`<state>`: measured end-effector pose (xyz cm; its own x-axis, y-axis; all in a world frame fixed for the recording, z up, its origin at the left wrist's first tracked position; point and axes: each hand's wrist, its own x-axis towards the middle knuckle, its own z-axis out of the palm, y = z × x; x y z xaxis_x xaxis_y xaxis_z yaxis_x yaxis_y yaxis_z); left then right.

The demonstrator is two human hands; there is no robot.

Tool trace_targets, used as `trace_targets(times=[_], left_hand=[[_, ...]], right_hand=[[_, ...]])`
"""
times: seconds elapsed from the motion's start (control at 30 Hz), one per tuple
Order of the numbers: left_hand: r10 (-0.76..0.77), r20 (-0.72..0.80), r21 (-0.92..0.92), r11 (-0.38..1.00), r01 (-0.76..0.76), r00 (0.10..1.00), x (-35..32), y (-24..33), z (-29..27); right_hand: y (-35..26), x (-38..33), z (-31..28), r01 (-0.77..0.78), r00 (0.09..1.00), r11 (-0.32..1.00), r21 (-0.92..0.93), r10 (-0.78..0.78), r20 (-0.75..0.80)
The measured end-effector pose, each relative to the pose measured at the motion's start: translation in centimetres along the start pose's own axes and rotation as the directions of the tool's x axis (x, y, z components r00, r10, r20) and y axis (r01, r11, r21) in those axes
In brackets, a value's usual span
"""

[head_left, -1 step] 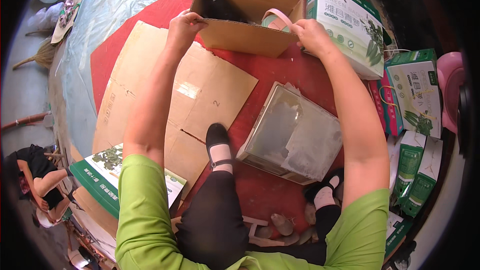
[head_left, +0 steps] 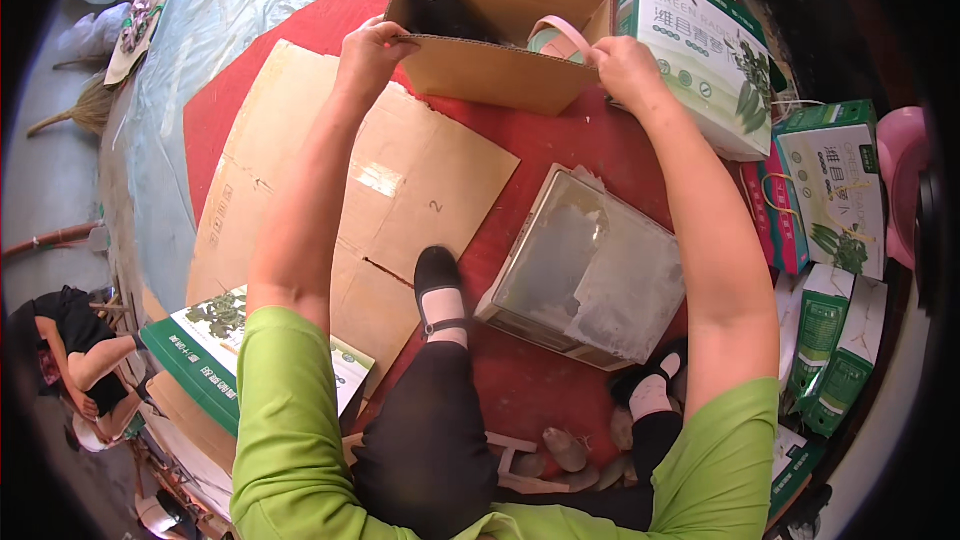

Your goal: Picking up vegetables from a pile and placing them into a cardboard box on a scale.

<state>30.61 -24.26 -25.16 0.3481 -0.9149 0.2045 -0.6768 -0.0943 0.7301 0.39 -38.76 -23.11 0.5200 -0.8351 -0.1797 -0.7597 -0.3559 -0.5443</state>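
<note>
Both my arms reach forward to an open cardboard box at the far side of the red surface. My left hand pinches the top edge at its near left corner. At the near right corner, my right hand grips the edge, with the fingertips partly hidden. Inside the box lies a dark, shiny thing whose kind I cannot make out. Next to my right hand, a pink curved band over something pale green rises above the box's rim. A flattened cardboard sheet lies below my left forearm.
A scuffed, clear-topped box sits between my arms. White-and-green cartons stand at the right, beside a pink plastic basin. Several brownish lumps lie near my feet. Another person bends at the far left, below a broom.
</note>
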Motion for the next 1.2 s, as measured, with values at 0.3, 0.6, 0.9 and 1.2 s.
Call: trace_targets(times=[0.3,0.6,0.9,1.2], left_hand=[[0.115,-0.030,0.039,0.993,-0.114,0.993,2.4,0.7,1.6],[0.114,-0.005,0.041,0.993,-0.114,0.993,-1.0,0.8,3.4],[-0.323,0.545,0.429,0.900,0.074,0.774,-14.3,5.5,-10.0],[-0.313,0.201,0.169,0.944,0.282,0.928,-32.5,14.6,-25.1]], right_hand=[[3.0,1.7,-1.2,0.006,0.953,0.999,-0.043,-0.018,-0.302],[4.4,-3.9,-0.4,-0.092,0.963,0.940,0.329,0.168,-0.210],[1.6,-20.9,3.0,-0.048,0.981,0.792,0.608,0.151,-0.118],[4.6,-37.3,12.7,-0.477,0.848,0.484,0.733,0.472,0.240]])
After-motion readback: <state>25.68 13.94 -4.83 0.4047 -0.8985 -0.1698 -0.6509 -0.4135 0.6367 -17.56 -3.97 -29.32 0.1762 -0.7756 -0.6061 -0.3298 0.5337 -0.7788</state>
